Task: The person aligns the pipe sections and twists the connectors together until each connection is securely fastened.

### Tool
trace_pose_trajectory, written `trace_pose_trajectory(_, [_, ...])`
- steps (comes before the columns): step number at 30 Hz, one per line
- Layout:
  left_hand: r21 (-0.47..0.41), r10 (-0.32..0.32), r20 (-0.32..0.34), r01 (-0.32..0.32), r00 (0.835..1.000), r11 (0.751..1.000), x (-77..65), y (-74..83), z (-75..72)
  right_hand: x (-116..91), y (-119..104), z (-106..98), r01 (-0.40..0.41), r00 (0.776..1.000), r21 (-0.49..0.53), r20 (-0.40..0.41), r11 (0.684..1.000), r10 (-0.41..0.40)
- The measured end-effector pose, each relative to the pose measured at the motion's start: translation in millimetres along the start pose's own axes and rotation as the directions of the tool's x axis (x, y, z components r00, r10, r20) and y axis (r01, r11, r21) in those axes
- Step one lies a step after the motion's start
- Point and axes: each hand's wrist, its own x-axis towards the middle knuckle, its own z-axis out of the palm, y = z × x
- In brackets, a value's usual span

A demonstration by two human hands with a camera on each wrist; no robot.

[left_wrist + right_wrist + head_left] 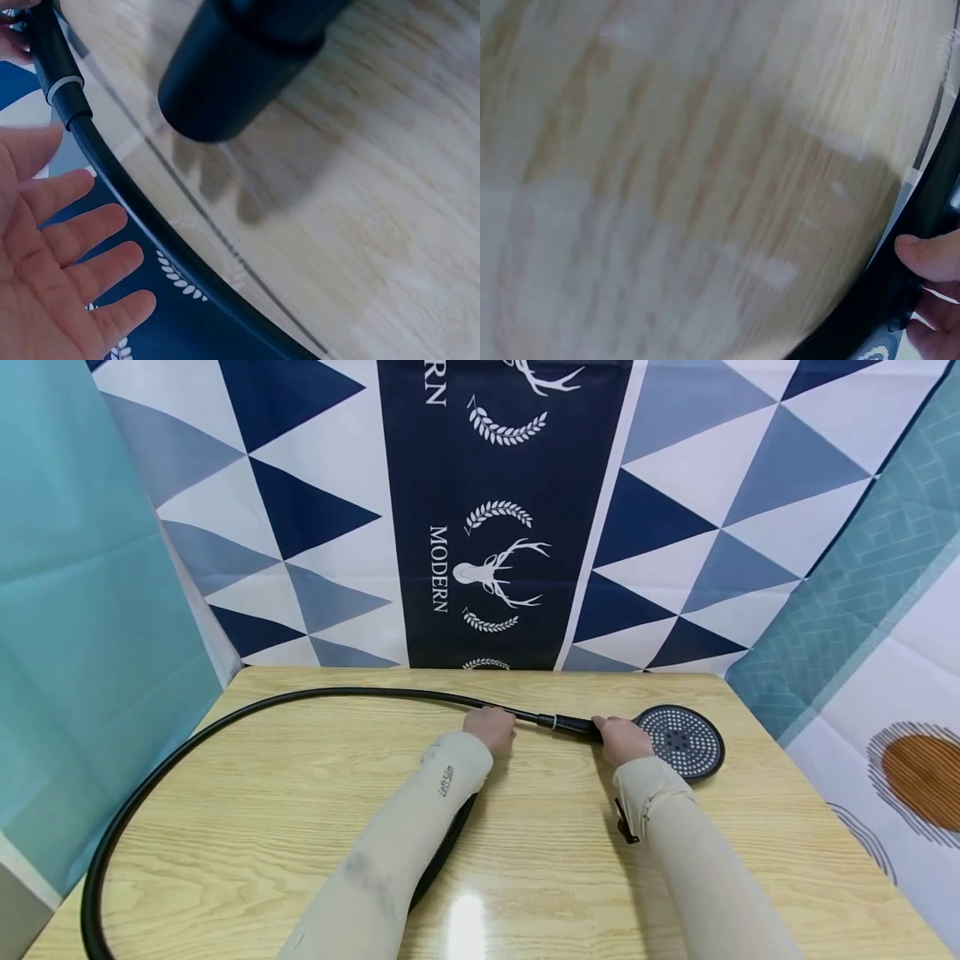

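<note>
A black handheld shower head (681,743) with a round, dotted spray face lies towards the right back of the wooden table. My right hand (622,742) grips its handle (576,727), the thumb lying across the black handle in the right wrist view. From a pale ring at the handle's end, a black hose (352,692) arcs far to the left. Beside the hose is my left hand (64,259), palm showing and fingers extended apart, with nothing gripped. A thick black cylindrical end (232,75) looms close to the left wrist camera, and a black length shows beneath the left sleeve.
The pale wooden table (555,860) ends at a patterned blue and white cloth (315,527) behind. Teal cloth (90,610) hangs at the left, and another patterned cloth (885,693) at the right. The hose loop runs along the table's left side.
</note>
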Motion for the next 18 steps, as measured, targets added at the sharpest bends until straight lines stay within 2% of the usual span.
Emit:
trace_pose_trajectory(3, [-0.033, -0.023, -0.039, 0.022, 0.999, 0.999, 0.0, -6.6, -3.4, 1.3, -0.8, -8.3, 0.001, 1.0, 0.012, -0.004, 1.0, -0.001])
trace_pose_trajectory(7, [-0.176, -0.075, -0.029, 0.069, 0.997, 0.982, -4.4, -18.2, -16.0, 3.1, -2.1, -29.2, -0.008, 1.0, 0.058, 0.014, 0.998, 0.007])
trace_pose_trajectory(11, [-0.324, -0.09, 0.052, 0.102, 0.995, 0.94, -13.8, -25.3, -31.0, -3.4, 6.2, -42.8, -0.03, 0.999, 0.117, 0.033, 0.993, 0.026])
trace_pose_trajectory(15, [-0.364, -0.056, 0.157, 0.11, 0.986, 0.925, -24.4, -34.8, -35.8, -14.9, 20.6, -48.8, -0.051, 0.997, 0.268, 0.068, 0.962, 0.034])
trace_pose_trajectory(18, [-0.345, -0.036, 0.241, 0.12, 0.97, 0.931, -33.0, -48.2, -32.2, -24.9, 33.7, -52.7, -0.062, 0.995, 0.403, 0.095, 0.913, 0.026])
